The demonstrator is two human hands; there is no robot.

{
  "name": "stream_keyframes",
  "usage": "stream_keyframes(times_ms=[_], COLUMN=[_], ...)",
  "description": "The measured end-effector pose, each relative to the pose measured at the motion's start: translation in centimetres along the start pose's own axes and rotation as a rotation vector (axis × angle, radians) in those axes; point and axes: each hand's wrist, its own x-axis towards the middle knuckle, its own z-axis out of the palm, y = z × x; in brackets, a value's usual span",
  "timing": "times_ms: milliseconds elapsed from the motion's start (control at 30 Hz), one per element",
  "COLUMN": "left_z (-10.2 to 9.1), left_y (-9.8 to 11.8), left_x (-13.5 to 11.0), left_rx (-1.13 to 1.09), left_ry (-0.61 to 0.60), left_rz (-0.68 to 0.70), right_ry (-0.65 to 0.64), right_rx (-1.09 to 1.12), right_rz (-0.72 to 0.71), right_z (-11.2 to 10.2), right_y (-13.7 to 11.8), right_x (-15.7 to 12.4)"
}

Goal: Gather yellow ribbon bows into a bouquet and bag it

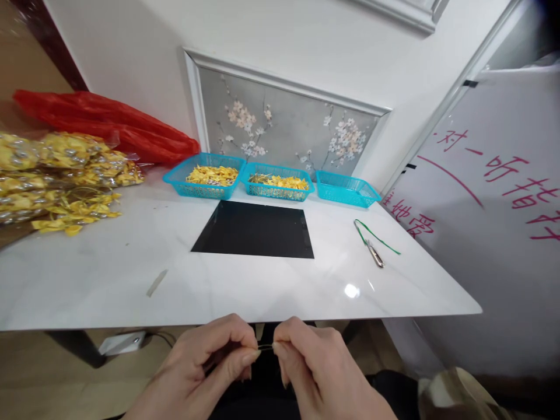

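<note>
Below the table's front edge, my left hand (205, 364) and my right hand (312, 367) meet fingertip to fingertip. Both pinch a thin dark strand or wire (265, 347) stretched between them; it is too small to name. On the white table (109, 274) lies a black square mat (256, 229). Behind it stand three turquoise baskets: the left basket (177, 175) and the middle basket (280, 191) hold yellow pieces, while the right basket (345, 189) looks empty.
Small snips with a green cord (375, 252) lie right of the mat. Clear bags of yellow and silver pieces (56, 175) and a red plastic bag (109, 125) are piled at the left. A whiteboard with red writing (494, 192) leans at the right.
</note>
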Motion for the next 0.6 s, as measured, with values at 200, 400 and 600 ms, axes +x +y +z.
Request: stream_keyframes(times_ms=[200,400,600], left_z=[0.1,-0.2,-0.8], left_y=[0.2,0.4,0.6], left_x=[-0.7,-0.9,-0.9], left_rx=[0.054,-0.160,-0.314], left_ry=[0.008,0.087,0.079], left_rz=[0.050,-0.202,-0.312], right_ry=[-0.002,0.348,0.225], right_rx=[-0.014,-0.057,0.265], right_rz=[-0.017,-0.114,-0.020], right_z=[-0.1,0.0,1.2], right_y=[0.0,1.0,-1.0], right_x=[0.2,0.9,0.6])
